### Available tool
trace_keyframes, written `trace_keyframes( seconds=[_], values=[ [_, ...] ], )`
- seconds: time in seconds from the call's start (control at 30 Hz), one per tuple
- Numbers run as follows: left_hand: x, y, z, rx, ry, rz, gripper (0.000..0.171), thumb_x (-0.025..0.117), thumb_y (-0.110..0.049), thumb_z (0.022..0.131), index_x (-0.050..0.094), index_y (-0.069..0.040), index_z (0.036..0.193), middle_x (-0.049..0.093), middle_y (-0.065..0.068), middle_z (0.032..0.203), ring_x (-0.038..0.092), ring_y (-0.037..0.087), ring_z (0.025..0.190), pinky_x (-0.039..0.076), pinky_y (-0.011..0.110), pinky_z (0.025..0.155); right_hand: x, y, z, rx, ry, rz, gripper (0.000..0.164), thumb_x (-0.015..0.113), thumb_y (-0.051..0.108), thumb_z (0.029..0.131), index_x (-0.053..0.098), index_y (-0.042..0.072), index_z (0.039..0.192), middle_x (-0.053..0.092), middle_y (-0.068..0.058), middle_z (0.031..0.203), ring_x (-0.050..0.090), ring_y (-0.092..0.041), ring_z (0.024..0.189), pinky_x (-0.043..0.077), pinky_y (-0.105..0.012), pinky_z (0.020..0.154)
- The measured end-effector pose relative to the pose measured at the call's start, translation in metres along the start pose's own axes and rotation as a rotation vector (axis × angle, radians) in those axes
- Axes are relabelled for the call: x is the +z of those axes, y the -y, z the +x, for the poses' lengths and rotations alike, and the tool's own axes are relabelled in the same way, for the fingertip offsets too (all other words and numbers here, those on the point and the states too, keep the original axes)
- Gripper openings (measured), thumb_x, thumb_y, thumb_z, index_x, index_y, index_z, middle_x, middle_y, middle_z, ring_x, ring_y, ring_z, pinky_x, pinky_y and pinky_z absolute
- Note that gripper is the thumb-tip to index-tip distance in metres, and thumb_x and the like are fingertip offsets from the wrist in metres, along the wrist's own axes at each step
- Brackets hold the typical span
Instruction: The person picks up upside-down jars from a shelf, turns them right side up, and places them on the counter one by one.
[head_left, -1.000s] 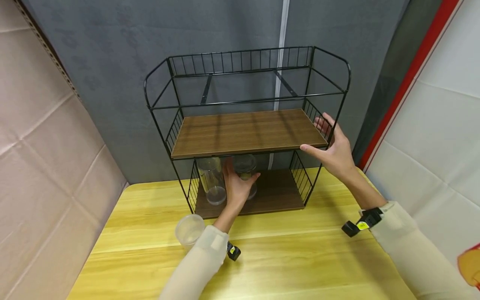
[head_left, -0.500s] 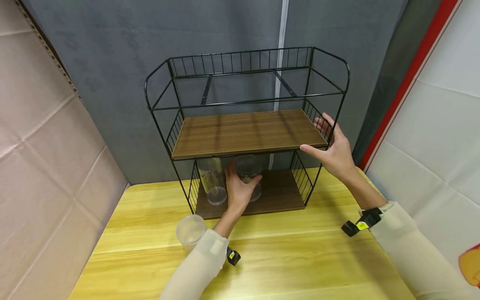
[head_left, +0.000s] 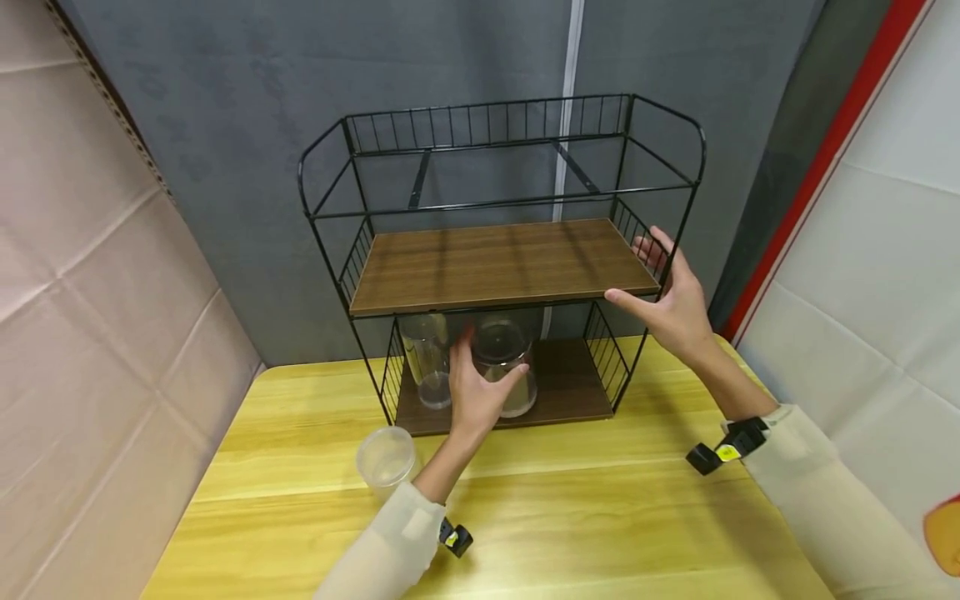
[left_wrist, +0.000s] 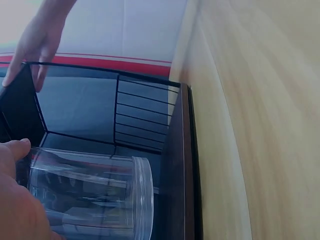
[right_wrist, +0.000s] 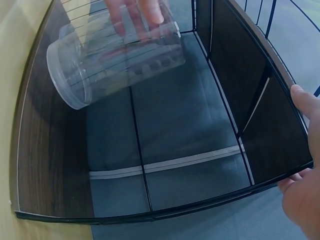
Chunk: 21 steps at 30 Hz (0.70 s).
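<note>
On the lower board of a black wire rack (head_left: 487, 204), my left hand (head_left: 474, 400) grips a clear plastic jar (head_left: 501, 342) from its left side, thumb in front. The right wrist view shows this jar (right_wrist: 120, 62) leaning slightly, its wider end close to the lower board (right_wrist: 55, 160). A taller clear jar (head_left: 427, 362) stands left of the hand on the same board. My right hand (head_left: 671, 312) holds the rack's right side at the middle shelf (head_left: 502, 262), its thumb on the front edge and fingers behind the side wires.
A round translucent plastic tub (head_left: 386, 457) sits on the yellow wooden table (head_left: 585, 508), beside my left forearm. A grey fabric wall (head_left: 465, 50) stands behind the rack, with pale panels at left and right. The rack's top tier is a bare frame.
My left hand has drawn the gripped jar forward and slightly right, toward the front of the lower board. The right hand keeps its place on the rack.
</note>
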<state>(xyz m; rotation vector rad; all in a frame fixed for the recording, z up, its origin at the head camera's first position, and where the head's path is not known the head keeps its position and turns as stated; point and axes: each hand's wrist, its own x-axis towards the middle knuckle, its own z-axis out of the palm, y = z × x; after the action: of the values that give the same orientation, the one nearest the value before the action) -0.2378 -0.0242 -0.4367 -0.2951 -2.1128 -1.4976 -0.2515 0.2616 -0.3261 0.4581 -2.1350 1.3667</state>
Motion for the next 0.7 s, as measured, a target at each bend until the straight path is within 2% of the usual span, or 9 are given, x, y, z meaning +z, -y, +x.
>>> trace_keyframes(
  seconds=[0.27,0.4,0.57,0.7],
  values=[
    [-0.015,-0.015,-0.012,-0.071,0.013,-0.055,0.106,0.099,-0.026,0.072,0.042,-0.004,0.159,0.054,0.017,0.150,0.053,0.034,0.139,0.042,0.052,0.119,-0.002,0.003,-0.004,0.042,0.028,-0.018,0.105,0.083,0.002,0.090,0.017,0.016,0.170,0.039,-0.020,0.166,0.040,-0.034,0.153,0.035,-0.018,0.121],
    [-0.023,-0.022,-0.018,-0.137,0.038,-0.162,0.108,0.097,-0.025,0.076,0.036,-0.003,0.162,0.050,0.017,0.154,0.051,0.032,0.142,0.044,0.047,0.119,-0.004,0.006,-0.012,0.068,0.050,-0.005,0.105,0.082,0.005,0.092,0.014,0.022,0.171,0.036,-0.018,0.168,0.035,-0.032,0.156,0.032,-0.014,0.120],
    [-0.033,-0.030,-0.024,-0.200,0.071,-0.354,0.107,0.094,-0.019,0.081,0.030,-0.006,0.166,0.042,0.015,0.161,0.045,0.030,0.148,0.039,0.040,0.122,-0.008,0.009,-0.029,0.089,0.076,-0.051,0.105,0.082,0.008,0.094,0.014,0.030,0.171,0.033,-0.014,0.171,0.030,-0.029,0.159,0.030,-0.020,0.123],
    [-0.040,-0.036,-0.028,-0.227,0.073,-0.414,0.105,0.092,-0.017,0.084,0.028,-0.006,0.166,0.042,0.013,0.163,0.044,0.028,0.150,0.039,0.040,0.123,-0.010,0.016,-0.044,0.096,0.076,-0.146,0.105,0.083,0.014,0.094,0.014,0.030,0.171,0.025,-0.007,0.175,0.031,-0.033,0.158,0.033,-0.033,0.125]
  ],
)
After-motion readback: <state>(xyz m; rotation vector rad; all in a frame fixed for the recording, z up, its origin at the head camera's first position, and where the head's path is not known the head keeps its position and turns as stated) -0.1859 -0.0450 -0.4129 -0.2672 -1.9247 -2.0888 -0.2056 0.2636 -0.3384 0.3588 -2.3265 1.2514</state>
